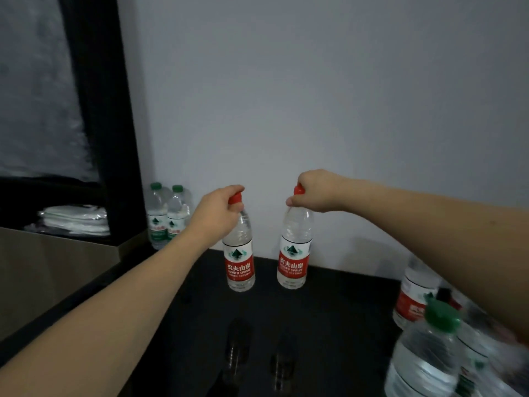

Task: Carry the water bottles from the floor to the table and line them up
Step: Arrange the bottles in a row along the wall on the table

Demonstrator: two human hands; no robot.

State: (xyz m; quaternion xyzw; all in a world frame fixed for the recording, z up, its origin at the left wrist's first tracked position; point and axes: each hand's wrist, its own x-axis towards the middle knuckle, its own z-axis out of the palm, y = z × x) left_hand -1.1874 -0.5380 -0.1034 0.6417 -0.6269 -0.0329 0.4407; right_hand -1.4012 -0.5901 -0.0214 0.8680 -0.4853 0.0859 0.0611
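Note:
My left hand [217, 207] grips the red cap of a clear water bottle with a red label [239, 262]. My right hand [317, 193] grips the red cap of a second, matching bottle [293, 257]. Both bottles hang upright, side by side, over the far part of the glossy black table [329, 325], near the white wall. Their dark reflections show on the tabletop below them; whether their bases touch it I cannot tell.
Two green-capped bottles [166, 219] stand at the back left by the wall. At the right edge stand a red-labelled bottle [412, 293] and a large green-capped bottle [426, 356]. A black shelf with folded white items [77, 220] is on the left.

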